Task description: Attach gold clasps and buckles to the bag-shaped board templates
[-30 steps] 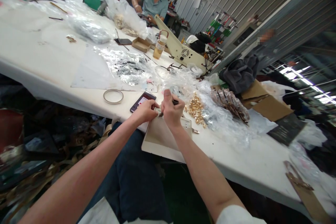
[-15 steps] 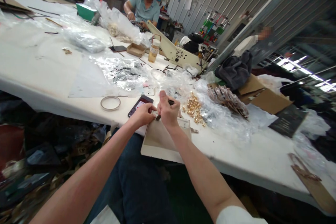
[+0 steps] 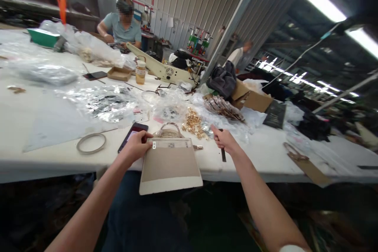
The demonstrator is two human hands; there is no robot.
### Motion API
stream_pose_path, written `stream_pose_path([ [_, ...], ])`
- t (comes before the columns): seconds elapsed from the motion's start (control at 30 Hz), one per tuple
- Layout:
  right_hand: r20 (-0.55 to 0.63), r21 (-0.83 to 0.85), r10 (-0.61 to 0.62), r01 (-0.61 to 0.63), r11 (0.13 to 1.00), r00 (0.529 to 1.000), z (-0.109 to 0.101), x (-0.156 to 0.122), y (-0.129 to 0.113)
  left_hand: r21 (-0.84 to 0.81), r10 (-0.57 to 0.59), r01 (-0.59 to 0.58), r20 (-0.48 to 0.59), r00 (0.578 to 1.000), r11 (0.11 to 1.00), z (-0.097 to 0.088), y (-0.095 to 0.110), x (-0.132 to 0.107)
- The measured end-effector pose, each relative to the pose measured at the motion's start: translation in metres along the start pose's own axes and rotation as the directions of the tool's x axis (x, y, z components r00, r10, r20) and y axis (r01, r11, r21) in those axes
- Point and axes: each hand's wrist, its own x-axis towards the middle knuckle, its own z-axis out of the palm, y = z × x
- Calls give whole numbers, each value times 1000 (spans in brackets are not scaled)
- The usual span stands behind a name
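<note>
A beige and cream handbag [image 3: 170, 163] lies flat, half over the near edge of the white table [image 3: 44, 153], its handle pointing away from me. My left hand [image 3: 136, 146] grips the bag's upper left corner. To the right of the bag my right hand [image 3: 225, 140] is closed around a dark slim tool [image 3: 223, 153] whose tip points down toward the table. A heap of small gold metal fittings [image 3: 193, 121] lies just beyond the bag.
A phone [image 3: 132, 137] and a ring of tape [image 3: 91, 143] lie left of the bag. Plastic bags, a cardboard box [image 3: 251, 98], a bottle [image 3: 140, 73] and a cream machine arm [image 3: 159, 69] crowd the table. Another person [image 3: 121, 27] sits at the far end.
My right hand has left the bag's top and swung out to the right with the tool. My head has lifted, so the bag's handle and more of the room show.
</note>
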Motion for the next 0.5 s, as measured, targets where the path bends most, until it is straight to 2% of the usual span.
stream_pose_path([
  [0.07, -109, -144, 62, -78, 986, 992, -23, 3, 31, 15, -2, 2, 7, 1000, 1000, 1, 0, 3],
  [0.13, -199, -301, 66, -125, 945, 978, -35, 6, 53, 25, -2, 2, 9, 1000, 1000, 1, 0, 5],
  [0.27, -267, -548, -62, -99, 830, 962, -34, 4, 77, 19, -6, 6, 2, 1000, 1000, 3, 1, 4],
  [0.4, -254, -653, -202, -14, 758, 946, -26, -10, 84, 23, 13, -13, -27, 1000, 1000, 4, 3, -1],
  [0.43, -253, -676, -236, 3, 737, 938, -26, -14, 80, 23, 17, -17, -32, 999, 1000, 4, 4, -2],
  [0.5, -229, -767, -341, 46, 639, 912, -29, -27, 60, 24, 23, -22, -39, 999, 999, 4, 6, -3],
])
